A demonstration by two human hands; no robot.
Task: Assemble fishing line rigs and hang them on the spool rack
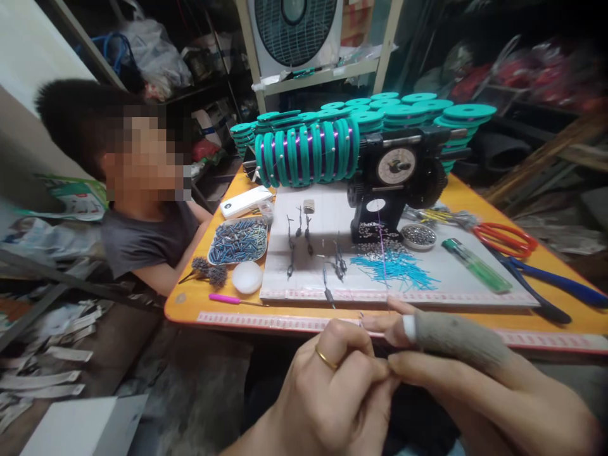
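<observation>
My left hand, with a gold ring on one finger, and my right hand, with a grey sleeve over the index finger, meet below the front edge of the orange table. The fingertips of both hands pinch a thin purple thread. The thread runs up over a white board to a black winding machine with a round dial. A row of teal spools wound with purple thread sits on the machine's left side. A pile of short teal tubes lies under the thread.
Another person sits at the table's left end. On the table lie a tray of blue-grey tubes, a tin of metal beads, a green lighter, red scissors, blue-handled pliers and stacked teal spools.
</observation>
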